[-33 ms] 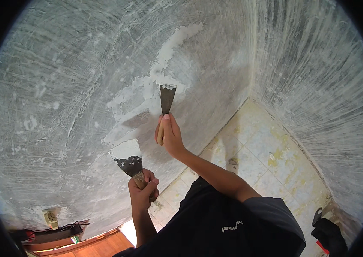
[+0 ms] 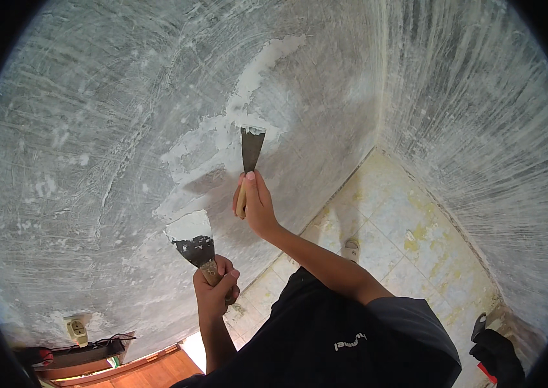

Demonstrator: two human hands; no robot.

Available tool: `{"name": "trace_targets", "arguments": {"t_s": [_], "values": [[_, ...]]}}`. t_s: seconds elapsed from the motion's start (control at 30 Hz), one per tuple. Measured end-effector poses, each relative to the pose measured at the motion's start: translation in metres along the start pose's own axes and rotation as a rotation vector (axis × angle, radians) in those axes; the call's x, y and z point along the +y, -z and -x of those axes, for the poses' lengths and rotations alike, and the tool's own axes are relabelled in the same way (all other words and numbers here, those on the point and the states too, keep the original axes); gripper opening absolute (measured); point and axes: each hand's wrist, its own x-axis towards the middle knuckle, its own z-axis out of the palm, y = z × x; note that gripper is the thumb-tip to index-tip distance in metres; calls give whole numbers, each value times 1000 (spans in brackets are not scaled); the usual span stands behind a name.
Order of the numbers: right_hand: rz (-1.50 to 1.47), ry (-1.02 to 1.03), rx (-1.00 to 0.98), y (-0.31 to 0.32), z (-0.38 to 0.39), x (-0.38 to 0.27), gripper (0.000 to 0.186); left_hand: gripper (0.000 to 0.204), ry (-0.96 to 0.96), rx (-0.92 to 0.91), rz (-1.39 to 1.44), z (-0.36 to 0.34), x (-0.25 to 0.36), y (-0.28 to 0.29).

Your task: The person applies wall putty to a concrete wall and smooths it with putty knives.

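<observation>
At seven o'clock my left hand point(image 2: 214, 291) grips the wide scraper point(image 2: 196, 249), white filler point(image 2: 191, 225) masking its blade's end. Near centre my right hand point(image 2: 260, 210) clasps the narrow scraper point(image 2: 252, 150), handle partly hidden, blade toward twelve; whether it touches the wall point(image 2: 93, 168), I can't tell.

Mottled grey wall point(image 2: 86, 84) is scored with pale scratches; at the corner it is met by a second wall point(image 2: 468, 110), streaked white. Floor point(image 2: 381, 249) is laid with pale tiles, blotched yellow. Cream socket point(image 2: 76, 331) is mounted low on the first wall. Reddish-brown wooden surface point(image 2: 151, 373) is seen lower left, brightly lit.
</observation>
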Motion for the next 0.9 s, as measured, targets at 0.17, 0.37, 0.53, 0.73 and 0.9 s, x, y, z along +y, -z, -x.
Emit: {"name": "trace_targets", "arguments": {"t_s": [0.17, 0.37, 0.53, 0.73, 0.9], "values": [[-31, 28, -2, -4, -2, 1, 39, 29, 5, 7, -12, 1, -2, 1], [-71, 41, 16, 8, 7, 7, 41, 28, 13, -9, -12, -1, -5, 0], [-85, 13, 75, 35, 25, 15, 41, 28, 46, -9, -17, -3, -8, -6], [-56, 23, 39, 38, 21, 7, 39, 28, 61, -31, -57, -6, -10, -13], [2, 30, 30, 16, 4, -10, 40, 29, 48, -25, -89, -3, -9, -15]]}}
